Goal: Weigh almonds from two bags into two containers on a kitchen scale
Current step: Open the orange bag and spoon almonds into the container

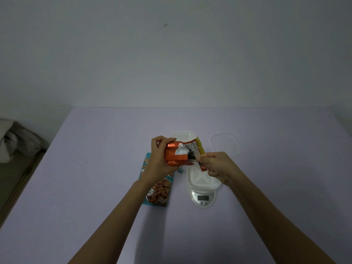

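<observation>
My left hand (159, 158) grips a shiny orange almond bag (176, 153) held above the table. My right hand (216, 165) pinches the bag's torn top edge near its white label; a yellow strip shows behind it. Under the right hand a white ribbed container (202, 179) sits on a white kitchen scale (203, 199) with a grey display. A teal almond bag (159, 193) lies flat on the table below my left hand. A second white container (182, 135) stands behind the orange bag, partly hidden.
A clear lid (226, 144) lies at the right rear of the scale. The lilac table (95, 168) meets a pale wall at the back. A bed with crumpled cloth (15, 145) lies off the table's left edge.
</observation>
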